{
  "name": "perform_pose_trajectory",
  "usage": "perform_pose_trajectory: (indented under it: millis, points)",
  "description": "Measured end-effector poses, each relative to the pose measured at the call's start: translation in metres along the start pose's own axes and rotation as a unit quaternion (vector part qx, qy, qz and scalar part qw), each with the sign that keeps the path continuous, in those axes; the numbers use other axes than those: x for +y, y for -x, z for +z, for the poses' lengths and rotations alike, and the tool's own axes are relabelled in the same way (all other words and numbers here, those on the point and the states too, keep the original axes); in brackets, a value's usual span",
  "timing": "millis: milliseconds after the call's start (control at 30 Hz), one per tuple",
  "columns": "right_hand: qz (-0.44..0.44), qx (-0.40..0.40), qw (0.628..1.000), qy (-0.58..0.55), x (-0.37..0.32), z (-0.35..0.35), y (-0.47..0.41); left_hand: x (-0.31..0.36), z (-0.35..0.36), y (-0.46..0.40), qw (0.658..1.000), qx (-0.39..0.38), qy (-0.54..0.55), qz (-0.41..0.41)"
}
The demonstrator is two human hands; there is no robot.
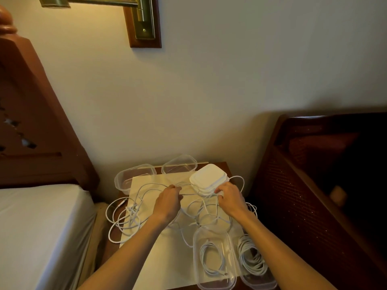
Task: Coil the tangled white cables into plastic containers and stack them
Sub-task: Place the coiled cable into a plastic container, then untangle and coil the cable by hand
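Observation:
Tangled white cables sprawl over a white sheet on a small wooden table. My left hand pinches a strand near the sheet's far middle. My right hand grips a cable beside a stack of white lids. Two clear containers at the near right hold coiled cables, one beside the other. Two empty clear containers stand at the far edge, one on the left and one in the middle.
A bed with a white sheet lies to the left under a wooden headboard. A dark wooden bed frame stands on the right. A brass wall lamp hangs above. Cable loops overhang the table's left edge.

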State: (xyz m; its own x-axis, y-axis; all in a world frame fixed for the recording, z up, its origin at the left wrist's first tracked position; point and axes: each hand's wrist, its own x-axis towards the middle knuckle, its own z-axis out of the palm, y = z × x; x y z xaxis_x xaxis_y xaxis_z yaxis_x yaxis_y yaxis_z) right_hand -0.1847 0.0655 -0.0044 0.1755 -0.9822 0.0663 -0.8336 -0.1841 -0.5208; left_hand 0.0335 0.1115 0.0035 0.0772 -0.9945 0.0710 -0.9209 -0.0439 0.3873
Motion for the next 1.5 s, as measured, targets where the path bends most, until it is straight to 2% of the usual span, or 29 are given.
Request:
perform_pose_trajectory:
  millis: [167,333,400,500,533,600,700,733,767,800,833,867,900,933,967,1000,1067,1133,1233,1400,1433,1500]
  points:
    - [-0.036,0.022,0.997,-0.058,-0.017,0.004,-0.002,-0.006,-0.009,-0.011,0.999,-0.03,-0.007,-0.015]
    - [-0.055,0.009,0.978,-0.202,-0.062,-0.002,-0.005,0.011,-0.077,-0.019,0.986,-0.011,0.154,-0.056]
    - [-0.043,-0.02,0.959,-0.281,-0.085,-0.01,-0.004,0.024,-0.112,-0.019,0.947,-0.011,0.303,-0.107]
    - [-0.04,-0.094,0.907,-0.409,-0.114,-0.028,0.004,0.036,-0.155,-0.015,0.862,-0.01,0.482,-0.158]
    - [-0.06,-0.121,0.899,-0.417,-0.122,-0.034,0.008,0.037,-0.164,-0.012,0.841,-0.013,0.515,-0.163]
    - [-0.118,-0.15,0.906,-0.377,-0.132,-0.042,0.018,0.038,-0.179,-0.009,0.81,-0.015,0.564,-0.158]
    - [-0.169,-0.144,0.917,-0.332,-0.135,-0.048,0.029,0.033,-0.188,-0.005,0.79,0.015,0.595,-0.144]
    - [-0.159,-0.137,0.912,-0.353,-0.135,-0.053,0.031,0.031,-0.189,-0.002,0.792,0.022,0.593,-0.146]
    - [-0.139,-0.126,0.907,-0.376,-0.133,-0.058,0.032,0.027,-0.188,0.001,0.813,0.028,0.565,-0.141]
    - [-0.12,-0.115,0.902,-0.398,-0.131,-0.066,0.033,0.023,-0.186,0.005,0.859,0.041,0.492,-0.133]
    - [-0.107,-0.106,0.898,-0.414,-0.131,-0.074,0.034,0.018,-0.183,0.008,0.919,0.065,0.372,-0.115]
    - [-0.1,-0.102,0.894,-0.425,-0.131,-0.084,0.035,0.015,-0.181,0.012,0.958,0.115,0.245,-0.093]
    - [-0.098,-0.104,0.892,-0.428,-0.133,-0.094,0.036,0.012,-0.178,0.016,0.968,0.181,0.166,-0.054]
    - [-0.102,-0.108,0.893,-0.425,-0.137,-0.104,0.038,0.015,-0.178,0.023,0.962,0.223,0.155,0.013]
    - [-0.111,-0.112,0.895,-0.417,-0.141,-0.114,0.041,0.02,-0.176,0.028,0.956,0.218,0.172,0.091]
    - [-0.121,-0.118,0.897,-0.408,-0.145,-0.124,0.044,0.027,-0.174,0.033,0.948,0.178,0.203,0.168]
    - [-0.14,-0.134,0.896,-0.4,-0.153,-0.142,0.049,0.043,-0.171,0.043,0.932,0.053,0.268,0.237]
    - [-0.157,-0.133,0.888,-0.41,-0.159,-0.162,0.053,0.049,-0.165,0.044,0.918,0.012,0.313,0.242]
    - [-0.149,-0.098,0.884,-0.432,-0.163,-0.191,0.053,0.039,-0.159,0.039,0.923,0.032,0.333,0.192]
    - [-0.116,-0.023,0.848,-0.516,-0.161,-0.23,0.035,0.019,-0.149,0.044,0.956,0.007,0.212,0.205]
    - [-0.107,-0.012,0.856,-0.505,-0.158,-0.234,0.029,0.016,-0.147,0.045,0.956,0.022,0.217,0.197]
    - [-0.087,-0.005,0.9,-0.426,-0.149,-0.236,0.016,0.015,-0.153,0.045,0.949,0.1,0.238,0.182]
